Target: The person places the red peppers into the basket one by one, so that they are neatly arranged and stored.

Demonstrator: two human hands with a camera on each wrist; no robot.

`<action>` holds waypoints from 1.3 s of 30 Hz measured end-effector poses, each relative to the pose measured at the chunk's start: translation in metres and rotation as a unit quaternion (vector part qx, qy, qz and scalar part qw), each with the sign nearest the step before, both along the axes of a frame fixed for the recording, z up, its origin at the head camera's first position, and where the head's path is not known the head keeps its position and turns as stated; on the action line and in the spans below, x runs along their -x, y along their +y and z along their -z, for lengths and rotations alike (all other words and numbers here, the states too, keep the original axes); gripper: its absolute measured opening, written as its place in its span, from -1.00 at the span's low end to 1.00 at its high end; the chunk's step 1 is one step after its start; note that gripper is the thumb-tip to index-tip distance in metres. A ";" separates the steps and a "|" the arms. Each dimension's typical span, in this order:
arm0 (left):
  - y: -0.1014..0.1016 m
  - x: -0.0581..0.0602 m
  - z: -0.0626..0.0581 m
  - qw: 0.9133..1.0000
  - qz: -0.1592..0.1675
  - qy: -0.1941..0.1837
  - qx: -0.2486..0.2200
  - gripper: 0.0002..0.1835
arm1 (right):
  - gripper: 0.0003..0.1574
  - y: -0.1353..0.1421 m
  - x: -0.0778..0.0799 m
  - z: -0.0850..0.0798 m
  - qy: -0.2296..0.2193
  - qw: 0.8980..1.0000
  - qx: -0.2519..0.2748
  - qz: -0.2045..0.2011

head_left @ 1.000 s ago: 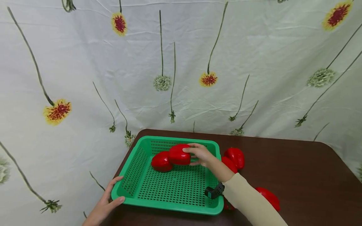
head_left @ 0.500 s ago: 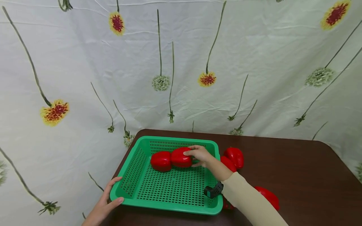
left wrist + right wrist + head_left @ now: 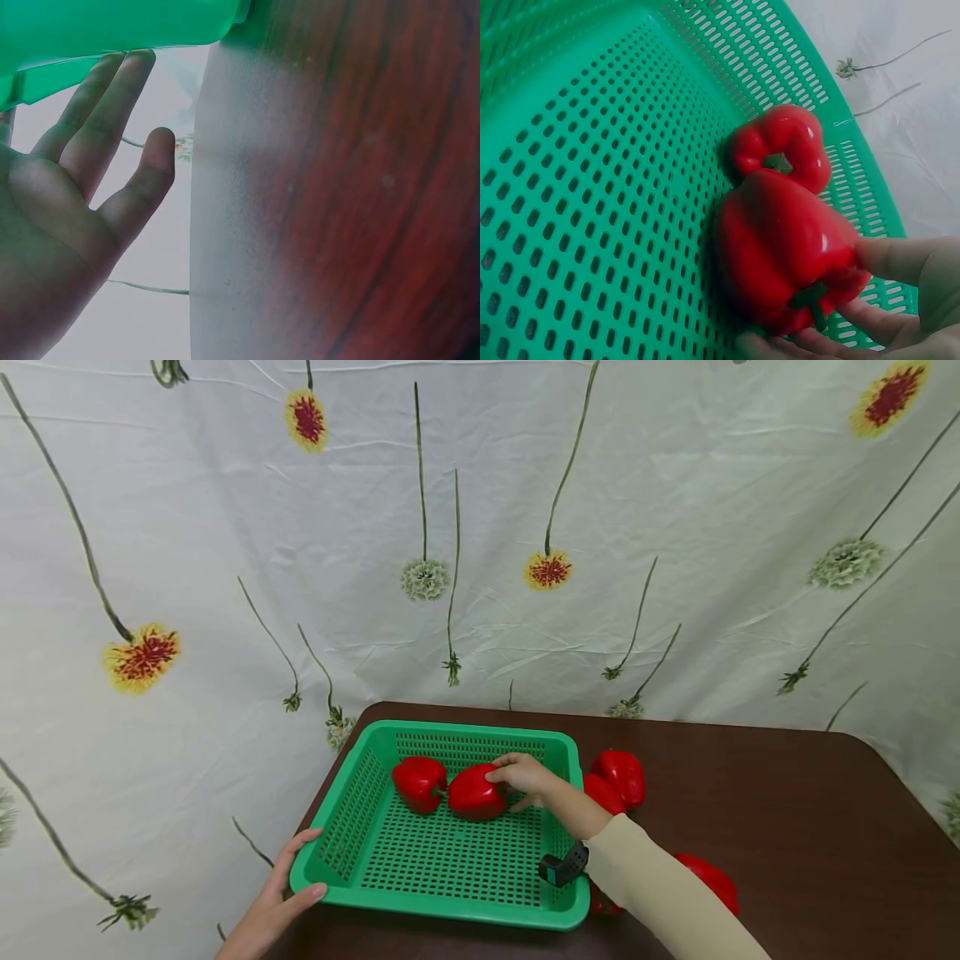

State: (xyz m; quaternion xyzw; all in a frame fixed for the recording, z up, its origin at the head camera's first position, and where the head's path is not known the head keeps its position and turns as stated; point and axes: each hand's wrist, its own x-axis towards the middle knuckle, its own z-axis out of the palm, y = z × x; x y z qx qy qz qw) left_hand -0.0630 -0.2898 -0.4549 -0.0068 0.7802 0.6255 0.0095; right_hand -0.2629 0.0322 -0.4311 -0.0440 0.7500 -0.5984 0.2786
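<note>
Inside the green plastic basket point(image 3: 457, 910), two red bell peppers lie side by side near the back wall. My right hand point(image 3: 525, 777) holds the right bell pepper point(image 3: 476, 793), thumb on one side and fingers on the other. That pepper's green stem point(image 3: 810, 300) points toward the hand in the right wrist view. The left bell pepper point(image 3: 417, 785) lies against it, untouched by a hand. My left hand point(image 3: 273, 897) rests at the basket's front left corner, with index finger and thumb on the rim. Straight fingers point(image 3: 112, 120) touch the basket's outside in the left wrist view.
Several more red bell peppers point(image 3: 622, 777) lie right of the basket on the dark brown table point(image 3: 772, 810); my right forearm partly covers some. One red pepper point(image 3: 708, 881) lies farther right. A flower-printed cloth point(image 3: 495, 527) hangs behind the table.
My right hand has lowered the held pepper and moved it slightly toward me. The left pepper has turned so its stem faces the held one. My left hand stays at the corner.
</note>
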 end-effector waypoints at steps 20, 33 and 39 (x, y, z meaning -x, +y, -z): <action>-0.001 0.000 -0.002 1.000 -0.005 -0.012 0.012 -0.35 | -0.50 0.004 0.001 -0.004 0.040 0.999 0.003 0.017; -0.001 0.003 -0.001 0.999 -0.003 -0.036 0.008 -0.34 | -0.49 0.025 -0.001 -0.020 0.036 0.998 0.049 0.017; -0.002 0.002 0.000 1.000 -0.005 -0.030 0.008 -0.34 | -0.47 0.042 -0.002 -0.028 0.026 0.996 0.080 0.008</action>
